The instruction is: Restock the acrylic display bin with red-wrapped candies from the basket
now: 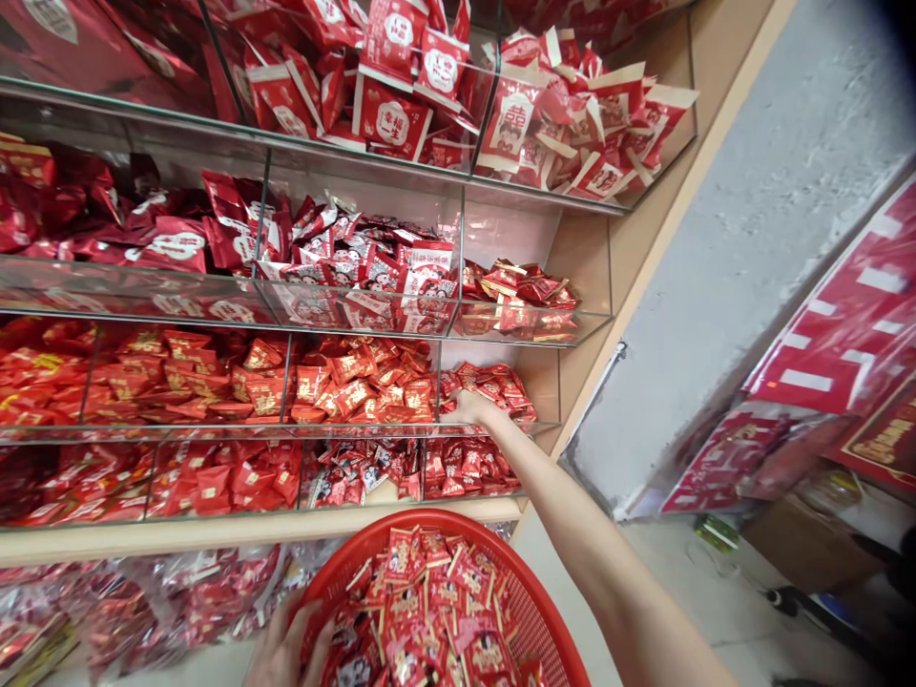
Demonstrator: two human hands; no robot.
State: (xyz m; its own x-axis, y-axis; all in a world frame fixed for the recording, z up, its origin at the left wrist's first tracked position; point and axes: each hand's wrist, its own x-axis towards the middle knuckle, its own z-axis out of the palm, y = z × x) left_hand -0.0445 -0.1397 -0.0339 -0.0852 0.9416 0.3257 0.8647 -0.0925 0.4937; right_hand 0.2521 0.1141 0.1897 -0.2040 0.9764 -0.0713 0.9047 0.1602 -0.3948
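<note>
My right hand [468, 407] reaches up into the rightmost clear bin [530, 426] of the third shelf, resting on small red candy packets [493, 385]; its fingers are buried among them. My left hand [282, 647] grips the near rim of a round red plastic basket [533, 596] held low in front of me. The basket is heaped with red wrapped sweets [429, 601] of a few kinds.
Tiered clear acrylic bins [286, 320] full of red wrapped candies fill the wooden shelf unit [401, 520]. Bagged sweets [143, 601] lie under the lowest shelf. A grey concrete wall [751, 210] stands right, with red packaged goods [837, 353] leaning beside it.
</note>
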